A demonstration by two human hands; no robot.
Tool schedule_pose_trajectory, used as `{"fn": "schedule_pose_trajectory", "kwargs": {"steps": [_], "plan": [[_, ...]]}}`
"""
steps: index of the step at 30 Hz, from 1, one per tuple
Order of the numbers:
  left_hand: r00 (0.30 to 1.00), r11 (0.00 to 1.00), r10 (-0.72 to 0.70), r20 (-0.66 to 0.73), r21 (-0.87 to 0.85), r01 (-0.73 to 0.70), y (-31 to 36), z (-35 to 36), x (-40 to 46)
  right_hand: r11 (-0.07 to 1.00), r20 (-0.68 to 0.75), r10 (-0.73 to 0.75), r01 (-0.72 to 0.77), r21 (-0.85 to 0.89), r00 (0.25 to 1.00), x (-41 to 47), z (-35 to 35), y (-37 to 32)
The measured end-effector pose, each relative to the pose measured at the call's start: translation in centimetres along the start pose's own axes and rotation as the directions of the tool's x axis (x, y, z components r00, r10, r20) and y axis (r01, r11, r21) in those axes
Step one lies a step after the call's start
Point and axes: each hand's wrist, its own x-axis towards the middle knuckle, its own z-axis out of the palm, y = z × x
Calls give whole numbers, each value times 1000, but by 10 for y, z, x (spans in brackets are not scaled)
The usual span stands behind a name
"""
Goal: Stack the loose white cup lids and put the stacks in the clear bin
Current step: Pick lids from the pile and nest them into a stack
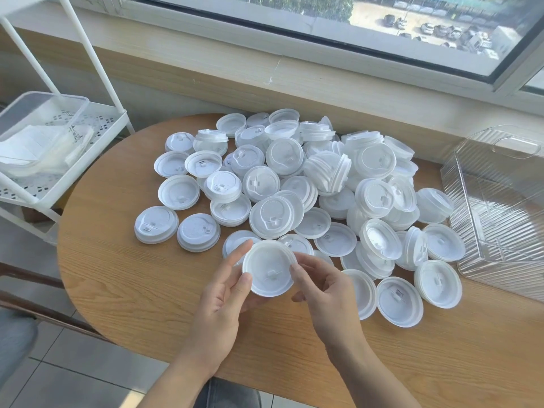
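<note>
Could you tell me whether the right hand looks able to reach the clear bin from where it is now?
Probably yes. The clear bin stands on the right hand's own side with nothing above the lid pile blocking the way, though that hand now holds a lid.

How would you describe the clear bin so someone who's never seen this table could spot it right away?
Start at the round wooden table under the window, covered by a pile of white cup lids. Follow the pile to the table's right edge, where the clear bin stands. Unlike the white lids beside it, it is a see-through ribbed box with a cut-out handle in its far wall.
</note>
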Motion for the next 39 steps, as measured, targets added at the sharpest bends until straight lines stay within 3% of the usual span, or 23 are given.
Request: {"fn": "schedule_pose_trajectory", "kwargs": {"steps": [5, 15, 19, 22, 25, 31, 39], "plan": [[1000, 1000, -5, 1, -1, 5, 0, 1, 2, 978, 132, 125, -145, 150, 983, 0, -3, -2], [997, 999, 1, 81, 34, -4, -5, 5, 0, 958, 68, 164, -176, 227, 984, 2, -11, 8], [998, 999, -7, 57, 36, 5, -7, 7, 0, 993, 31, 108, -109, 50, 994, 3, -14, 5], [999, 1000, -6, -40, 2, 6, -8, 4, 3, 971, -63, -70, 53, -234, 996, 12, -17, 1], [995, 1000, 0, -103, -21, -2, -6, -1, 7, 903, -139, -219, 147, -404, 966, 32, -19, -6], [990, 999, 4, -138, -41, -10, 2, -2, 23, 863, -82, -266, 199, -465, 961, 73, -9, -16], [991, 999, -7, -132, -39, 2, 7, 5, 40, 878, -184, -257, 150, -455, 949, 98, 6, -11]]}}
